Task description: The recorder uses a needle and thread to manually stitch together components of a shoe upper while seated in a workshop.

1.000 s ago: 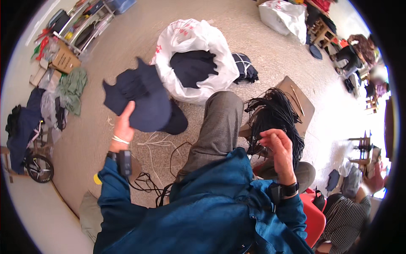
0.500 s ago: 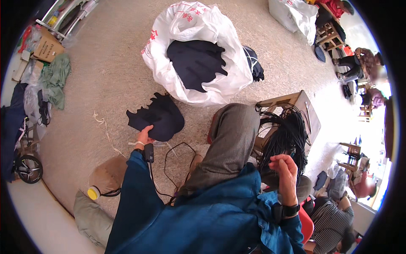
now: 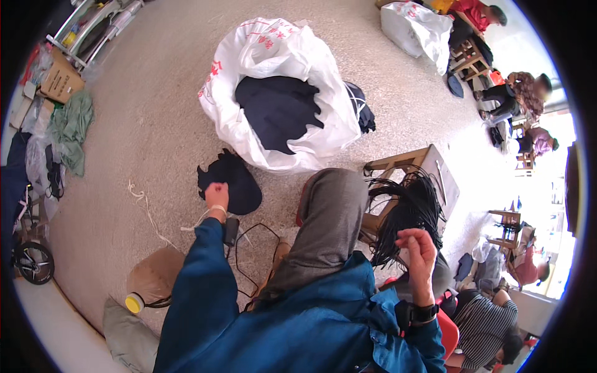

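Note:
My left hand [image 3: 217,196] is at the left edge of a dark navy cloth piece [image 3: 239,186] with a jagged edge on one side and a rounded one on the other. Its fingers look curled in against the cloth, and their tips are hidden. My right hand [image 3: 420,247] is raised beside a bundle of thin black cords [image 3: 410,208], thumb and fingertips pressed together; anything between them is too small to make out. Ahead of my knees stands a white sack [image 3: 217,118], its mouth rolled back around similar dark cloth pieces [image 3: 280,109].
The black cords hang over a wooden stool [image 3: 444,168]. Another tied dark bundle [image 3: 359,107] lies behind the sack. Black cable [image 3: 258,225] and pale string [image 3: 146,208] trail on the floor, near a yellow-capped container [image 3: 135,303]. Several people sit working at the right.
My left hand has turned over the cloth piece, which has shifted and now shows its jagged edge at the left. The right hand keeps its pinch. The whole view has shifted slightly.

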Tool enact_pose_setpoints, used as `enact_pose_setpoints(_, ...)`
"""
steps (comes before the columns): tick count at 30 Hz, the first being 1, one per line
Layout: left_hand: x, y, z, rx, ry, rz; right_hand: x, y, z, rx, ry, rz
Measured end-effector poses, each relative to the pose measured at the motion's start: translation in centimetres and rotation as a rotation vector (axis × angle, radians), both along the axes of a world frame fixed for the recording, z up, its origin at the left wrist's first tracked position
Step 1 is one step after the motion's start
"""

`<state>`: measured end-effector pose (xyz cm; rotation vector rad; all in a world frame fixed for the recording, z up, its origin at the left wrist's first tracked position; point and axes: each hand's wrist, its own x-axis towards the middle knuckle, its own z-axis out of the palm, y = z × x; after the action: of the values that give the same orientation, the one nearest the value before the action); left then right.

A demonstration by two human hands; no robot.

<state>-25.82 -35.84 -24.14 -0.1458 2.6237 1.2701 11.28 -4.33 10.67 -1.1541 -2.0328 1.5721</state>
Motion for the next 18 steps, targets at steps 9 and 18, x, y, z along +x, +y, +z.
enact_pose_setpoints(9,-8.1,14.4,12.4,-0.148,0.167,-0.397,2.2,7.8,-2.9,0.922,-0.298,0.152)
enact_pose_setpoints(18,-8.1,19.0,7.3,-0.341,-0.158,-0.297,2.8,6.9,-6.6,0.926,-0.358,0.07)
